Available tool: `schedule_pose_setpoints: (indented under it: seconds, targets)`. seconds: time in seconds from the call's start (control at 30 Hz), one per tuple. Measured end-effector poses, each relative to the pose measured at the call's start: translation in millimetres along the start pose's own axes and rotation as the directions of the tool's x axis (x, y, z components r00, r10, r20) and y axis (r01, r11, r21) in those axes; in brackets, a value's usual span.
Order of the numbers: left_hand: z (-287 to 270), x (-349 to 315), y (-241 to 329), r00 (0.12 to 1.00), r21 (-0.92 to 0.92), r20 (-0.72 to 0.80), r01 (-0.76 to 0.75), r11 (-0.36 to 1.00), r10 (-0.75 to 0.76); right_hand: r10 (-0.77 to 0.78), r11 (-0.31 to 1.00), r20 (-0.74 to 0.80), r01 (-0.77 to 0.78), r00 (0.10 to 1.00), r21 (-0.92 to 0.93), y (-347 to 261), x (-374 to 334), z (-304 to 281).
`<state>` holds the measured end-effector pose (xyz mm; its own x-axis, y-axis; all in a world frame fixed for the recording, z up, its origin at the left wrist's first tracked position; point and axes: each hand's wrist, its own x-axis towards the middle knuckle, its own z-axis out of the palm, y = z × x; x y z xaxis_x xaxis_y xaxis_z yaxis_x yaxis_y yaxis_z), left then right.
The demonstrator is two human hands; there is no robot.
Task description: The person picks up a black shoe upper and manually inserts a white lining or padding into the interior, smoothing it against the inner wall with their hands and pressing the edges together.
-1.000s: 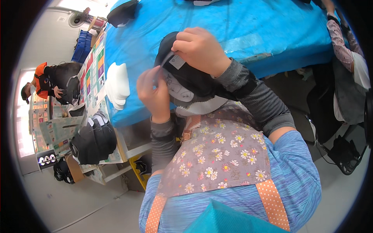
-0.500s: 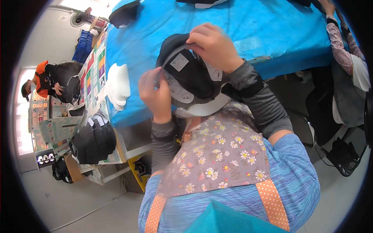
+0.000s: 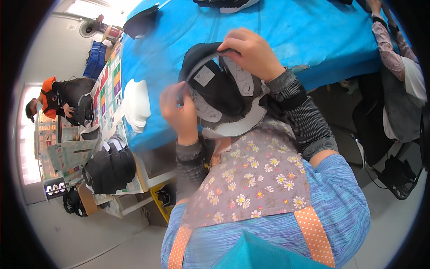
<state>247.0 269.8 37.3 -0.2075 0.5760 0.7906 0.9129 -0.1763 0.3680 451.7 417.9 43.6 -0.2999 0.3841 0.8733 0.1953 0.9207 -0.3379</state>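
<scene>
A black cap (image 3: pixel 228 99) is held with its inside facing up between my hands, at the near edge of the blue-covered table (image 3: pixel 188 22). A white label and pale panels with line drawings show inside it. My left hand (image 3: pixel 180 112) pinches the band at the cap's left side, by the brim; it is slightly blurred. My right hand (image 3: pixel 253 51) grips the same band at the upper right, thumb and fingers pressed together. A curved white strip (image 3: pixel 237 128) runs along the cap's near edge, against my flowered apron (image 3: pixel 255 179).
White curved pieces (image 3: pixel 136 105) lie stacked on the table's left. Black caps (image 3: pixel 109 166) are bunched on a side table; another black piece (image 3: pixel 141 21) lies far left. One person in orange (image 3: pixel 49 92) stands at left, and another person's arm (image 3: pixel 387 51) shows at right.
The cap has tilted slightly, so the right inner panel and more of the white strip show. Both hands keep their grip, nearly in place.
</scene>
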Motion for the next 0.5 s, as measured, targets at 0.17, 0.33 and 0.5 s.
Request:
schedule_pose_setpoints:
  seconds: [0.17,0.33,0.5]
  targets:
    - [0,0,2,0.999,-0.006,-0.024,0.03,1.0,-0.03,0.064,0.994,0.009,-0.063,0.998,-0.088,-8,-4,4]
    - [-2,3,5,1.0,-0.032,0.0,0.01,0.999,-0.01,0.1,0.995,0.031,-0.099,0.995,-0.034,-10,-3,-5]
    - [-5,3,-2,0.999,-0.047,-0.035,0.038,0.998,-0.039,0.29,0.934,0.203,-0.323,0.935,0.154,-8,-2,-17]
